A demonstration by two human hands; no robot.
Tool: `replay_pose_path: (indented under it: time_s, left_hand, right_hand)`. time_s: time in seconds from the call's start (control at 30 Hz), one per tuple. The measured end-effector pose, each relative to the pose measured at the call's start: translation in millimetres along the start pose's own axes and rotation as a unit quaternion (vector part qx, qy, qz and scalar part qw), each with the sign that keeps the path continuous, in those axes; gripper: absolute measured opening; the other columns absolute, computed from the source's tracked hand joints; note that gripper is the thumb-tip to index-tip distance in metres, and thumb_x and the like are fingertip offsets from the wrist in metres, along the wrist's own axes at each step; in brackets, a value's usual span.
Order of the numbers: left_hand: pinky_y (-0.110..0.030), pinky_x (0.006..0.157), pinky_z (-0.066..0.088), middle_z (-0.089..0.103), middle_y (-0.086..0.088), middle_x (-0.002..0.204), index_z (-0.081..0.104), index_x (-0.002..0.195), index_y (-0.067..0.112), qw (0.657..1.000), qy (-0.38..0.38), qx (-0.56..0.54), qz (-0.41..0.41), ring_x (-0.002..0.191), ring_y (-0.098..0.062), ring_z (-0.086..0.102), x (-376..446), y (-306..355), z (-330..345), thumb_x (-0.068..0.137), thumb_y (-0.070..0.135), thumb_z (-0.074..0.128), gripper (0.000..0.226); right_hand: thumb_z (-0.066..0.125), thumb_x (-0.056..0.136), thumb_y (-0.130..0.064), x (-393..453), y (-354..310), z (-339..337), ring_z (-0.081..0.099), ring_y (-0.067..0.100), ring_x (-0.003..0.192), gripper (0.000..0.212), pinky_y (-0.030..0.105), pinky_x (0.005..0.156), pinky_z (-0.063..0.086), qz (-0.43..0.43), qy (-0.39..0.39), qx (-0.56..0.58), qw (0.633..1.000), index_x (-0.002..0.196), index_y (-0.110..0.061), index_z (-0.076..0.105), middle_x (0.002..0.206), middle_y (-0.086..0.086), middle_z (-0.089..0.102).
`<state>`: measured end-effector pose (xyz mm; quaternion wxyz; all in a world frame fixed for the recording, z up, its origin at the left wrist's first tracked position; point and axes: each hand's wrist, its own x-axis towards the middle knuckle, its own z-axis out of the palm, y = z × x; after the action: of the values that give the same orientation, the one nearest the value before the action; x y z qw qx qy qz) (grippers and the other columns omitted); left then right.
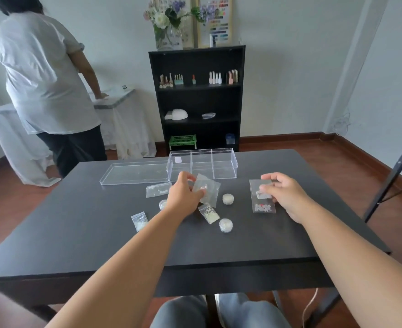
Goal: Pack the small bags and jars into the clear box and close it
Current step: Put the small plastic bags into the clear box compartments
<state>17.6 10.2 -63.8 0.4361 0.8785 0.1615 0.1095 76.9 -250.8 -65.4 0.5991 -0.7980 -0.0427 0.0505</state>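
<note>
Both hands reach over the dark worktop (pixel 77 233): the left hand (pixel 183 195) pinches a small clear bag (pixel 208 189), the right hand (pixel 281 194) grips the top of a longer beaded bag (pixel 262 202) lying flat. Near them lie two loose bags (pixel 139 220) (pixel 209 213) and two small jars (pixel 225 225) (pixel 228 199); a third jar (pixel 163 204) seems half hidden behind the left wrist. Farther off, another bag (pixel 158 189), then the clear box (pixel 202 165), open, its lid (pixel 136 172) flat at its left.

Jar (pixel 163 204): half hidden behind our left hand (pixel 183 197).
Bag contents: too small for us to tell.
Shelf bottles (pixel 196 79): blurred; we read no labels.
</note>
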Motion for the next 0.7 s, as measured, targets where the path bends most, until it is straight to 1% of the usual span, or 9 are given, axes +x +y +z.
replay_pose_path:
  time_s: [0.1, 0.17, 0.27, 0.33, 0.4, 0.47, 0.57, 0.63, 0.7]
  left_hand:
    - [-0.025, 0.051, 0.038, 0.061, 0.006, 0.087, 0.047, 0.104, 0.030, 0.999, 0.021, -0.043, 0.013, 0.069, -0.010, 0.058, 2, 0, -9, 0.082, 0.036, 0.073, 0.035]
    - [-0.022, 0.048, 0.038, 0.061, 0.005, 0.084, 0.048, 0.106, 0.030, 0.997, 0.035, -0.066, 0.024, 0.062, -0.008, 0.056, 8, 3, -19, 0.081, 0.036, 0.073, 0.035]
    - [-0.015, 0.041, 0.038, 0.060, 0.007, 0.076, 0.051, 0.105, 0.025, 0.991, 0.072, -0.097, 0.049, 0.050, -0.003, 0.050, 23, 11, -41, 0.081, 0.032, 0.072, 0.032]
    - [-0.017, 0.045, 0.040, 0.061, 0.007, 0.076, 0.052, 0.100, 0.025, 0.988, 0.102, -0.101, 0.059, 0.055, -0.007, 0.051, 36, 17, -57, 0.082, 0.033, 0.072, 0.028]
    - [-0.017, 0.046, 0.041, 0.062, 0.007, 0.077, 0.051, 0.094, 0.027, 0.985, 0.126, -0.100, 0.061, 0.059, -0.009, 0.052, 49, 22, -71, 0.083, 0.032, 0.071, 0.024]
    - [-0.016, 0.046, 0.038, 0.061, 0.008, 0.077, 0.051, 0.090, 0.027, 0.984, 0.148, -0.075, 0.063, 0.061, -0.007, 0.053, 62, 22, -80, 0.085, 0.026, 0.068, 0.019]
    - [-0.012, 0.037, 0.036, 0.057, 0.007, 0.076, 0.051, 0.092, 0.021, 0.987, 0.152, -0.017, 0.058, 0.061, -0.009, 0.052, 76, 16, -86, 0.085, 0.018, 0.063, 0.014]
    - [-0.011, 0.039, 0.035, 0.054, 0.008, 0.077, 0.053, 0.092, 0.019, 0.989, 0.138, 0.032, 0.045, 0.060, -0.006, 0.049, 84, 11, -85, 0.084, 0.015, 0.064, 0.014]
    - [-0.008, 0.046, 0.033, 0.055, 0.008, 0.080, 0.059, 0.089, 0.017, 0.988, 0.127, 0.082, 0.040, 0.063, -0.003, 0.049, 90, 9, -84, 0.082, 0.014, 0.067, 0.011]
  right_hand:
    - [0.068, 0.084, -0.013, 7, -14, 11, 0.052, 0.004, 0.046, 0.017, 0.023, 0.050, 0.036, 0.035, 0.038, 0.048, 0.998, 0.098, -0.022, 0.067, 0.081, 0.002, 0.067]
    - [0.067, 0.085, -0.012, 12, -24, 22, 0.047, 0.003, 0.039, 0.016, 0.023, 0.045, 0.033, 0.044, 0.038, 0.065, 0.996, 0.099, -0.020, 0.066, 0.077, 0.001, 0.066]
    - [0.066, 0.085, -0.012, 17, -39, 35, 0.043, 0.011, 0.047, 0.015, 0.023, 0.044, 0.035, 0.032, 0.031, 0.078, 0.996, 0.097, -0.021, 0.065, 0.081, 0.005, 0.065]
    - [0.066, 0.085, -0.012, 21, -50, 42, 0.042, 0.013, 0.049, 0.015, 0.025, 0.046, 0.039, 0.017, 0.032, 0.083, 0.996, 0.096, -0.022, 0.064, 0.078, 0.006, 0.064]
    - [0.066, 0.084, -0.013, 26, -59, 48, 0.046, 0.014, 0.050, 0.015, 0.027, 0.051, 0.043, 0.002, 0.035, 0.090, 0.995, 0.096, -0.023, 0.064, 0.077, 0.006, 0.065]
    - [0.065, 0.084, -0.014, 31, -66, 55, 0.052, 0.014, 0.053, 0.015, 0.028, 0.054, 0.047, -0.003, 0.038, 0.094, 0.995, 0.096, -0.024, 0.064, 0.076, 0.006, 0.065]
    - [0.063, 0.085, -0.011, 40, -74, 65, 0.057, 0.014, 0.055, 0.018, 0.030, 0.058, 0.053, -0.010, 0.036, 0.097, 0.995, 0.098, -0.024, 0.063, 0.074, 0.007, 0.066]
    - [0.062, 0.085, -0.009, 46, -79, 70, 0.059, 0.015, 0.057, 0.021, 0.030, 0.060, 0.054, -0.017, 0.033, 0.095, 0.995, 0.100, -0.023, 0.063, 0.080, 0.009, 0.067]
    - [0.061, 0.086, -0.007, 52, -84, 74, 0.061, 0.016, 0.058, 0.022, 0.027, 0.057, 0.053, -0.025, 0.035, 0.096, 0.994, 0.101, -0.023, 0.062, 0.084, 0.010, 0.067]
